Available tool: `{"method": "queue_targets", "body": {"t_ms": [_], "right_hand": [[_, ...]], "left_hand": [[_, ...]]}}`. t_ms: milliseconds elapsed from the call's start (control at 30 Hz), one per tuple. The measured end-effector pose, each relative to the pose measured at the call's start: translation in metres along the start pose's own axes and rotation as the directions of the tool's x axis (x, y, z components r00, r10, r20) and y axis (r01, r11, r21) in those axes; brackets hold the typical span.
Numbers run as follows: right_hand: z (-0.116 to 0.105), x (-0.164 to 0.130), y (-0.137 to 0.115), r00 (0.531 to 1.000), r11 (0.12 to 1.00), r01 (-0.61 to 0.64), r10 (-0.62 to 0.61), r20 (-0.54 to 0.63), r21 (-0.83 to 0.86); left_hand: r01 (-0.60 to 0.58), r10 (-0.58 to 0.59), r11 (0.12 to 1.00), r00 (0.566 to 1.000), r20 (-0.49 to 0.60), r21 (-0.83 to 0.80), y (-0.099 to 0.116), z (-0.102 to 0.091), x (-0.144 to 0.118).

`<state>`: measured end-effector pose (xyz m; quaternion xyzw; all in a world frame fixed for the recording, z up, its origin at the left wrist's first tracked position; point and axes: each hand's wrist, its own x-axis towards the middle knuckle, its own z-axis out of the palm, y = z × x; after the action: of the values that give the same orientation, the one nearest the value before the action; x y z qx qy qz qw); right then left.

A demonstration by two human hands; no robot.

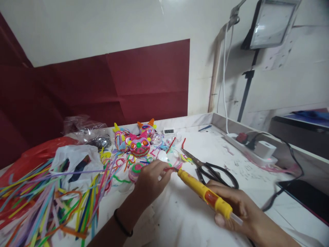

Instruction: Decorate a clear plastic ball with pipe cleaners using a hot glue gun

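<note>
On the white worktable (195, 219), near its middle: right hand (236, 206) wrapped around a yellow-handled soldering iron (205, 193), tip angled up-left to the left hand's fingertips. Left hand (150, 180) pinching a short red pipe-cleaner piece (169, 168), which meets the iron's tip. Black scissors (213, 169) lie just beyond the iron. Loose pile of coloured pipe cleaners (43, 202) to the left; finished pipe-cleaner figures (137, 142) behind the hands. Power strip (250, 147) along the right edge.
</note>
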<state>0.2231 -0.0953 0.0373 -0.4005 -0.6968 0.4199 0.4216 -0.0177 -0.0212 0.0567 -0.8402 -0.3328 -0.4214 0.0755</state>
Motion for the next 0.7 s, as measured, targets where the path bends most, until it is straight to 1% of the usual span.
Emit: {"method": "queue_targets", "body": {"t_ms": [333, 467, 533, 600, 700], "right_hand": [[0.002, 0.002, -0.003, 1.000, 1.000, -0.002, 0.001, 0.008, 0.020], [0.006, 0.001, 0.004, 1.000, 0.995, 0.025, -0.025, -0.007, 0.092], [0.007, -0.001, 0.008, 0.999, 0.995, 0.052, -0.051, -0.014, 0.082], [0.006, -0.003, 0.010, 0.993, 0.994, 0.103, -0.101, -0.058, 0.044], [0.001, -0.005, 0.007, 0.975, 0.986, 0.165, -0.169, -0.144, -0.038]], "left_hand": [[0.056, -0.056, 0.998, 0.998, 0.039, -0.002, -0.001, 0.001, 0.000], [0.082, -0.082, 0.997, 0.996, 0.036, 0.000, -0.002, 0.003, -0.001], [0.106, -0.105, 0.994, 0.993, 0.048, -0.010, -0.003, 0.003, -0.001], [0.139, -0.137, 0.990, 0.989, 0.063, -0.028, -0.003, 0.003, 0.001], [0.207, -0.204, 0.976, 0.978, 0.052, -0.066, -0.004, 0.002, 0.003]]}}
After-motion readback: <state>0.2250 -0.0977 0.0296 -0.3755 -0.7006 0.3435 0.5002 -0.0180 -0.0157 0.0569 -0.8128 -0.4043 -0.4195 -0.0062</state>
